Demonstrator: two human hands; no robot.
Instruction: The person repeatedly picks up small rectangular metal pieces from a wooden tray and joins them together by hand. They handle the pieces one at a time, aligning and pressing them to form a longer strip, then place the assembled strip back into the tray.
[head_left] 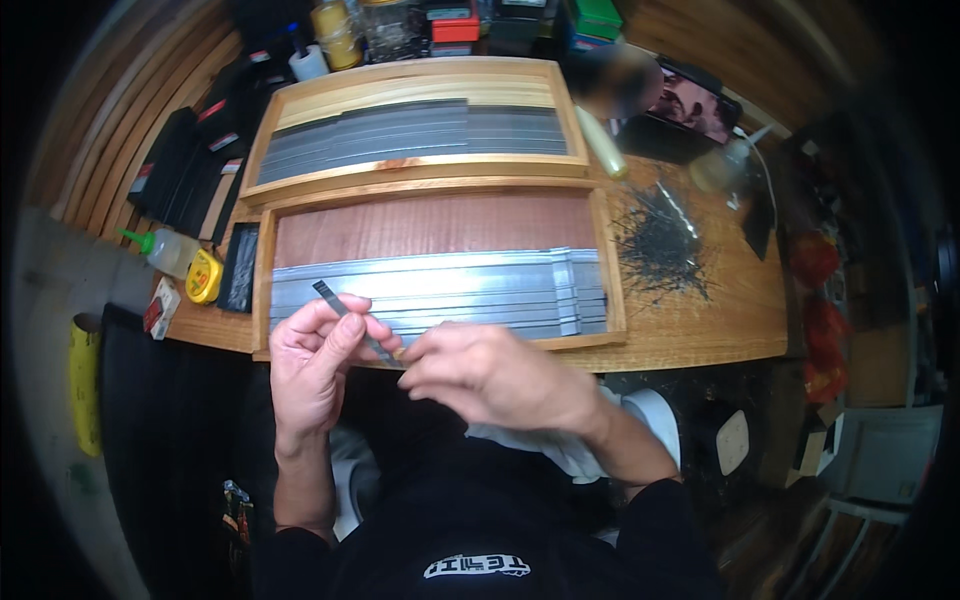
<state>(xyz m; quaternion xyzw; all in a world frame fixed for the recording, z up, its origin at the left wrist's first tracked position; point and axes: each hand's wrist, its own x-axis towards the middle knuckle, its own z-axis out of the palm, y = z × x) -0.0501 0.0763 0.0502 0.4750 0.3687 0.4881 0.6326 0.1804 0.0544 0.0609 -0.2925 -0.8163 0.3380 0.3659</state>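
My left hand pinches a narrow dark grey metal strip between thumb and fingers. The strip slants from upper left down toward my right hand, whose fingers are drawn together at its lower end. A tiny yellowish spot shows at those fingertips; what they hold is too small to name. Just beyond both hands lies a shallow wooden tray with several long grey metal strips in rows. Shorter strips lie crosswise on them at the right. The tray's upper part shows bare reddish wood.
Behind stands a second wooden tray of grey strips. Thin dark offcuts are heaped on the wooden table at right, near a phone. At left are a green-tipped bottle, a yellow container and black boxes.
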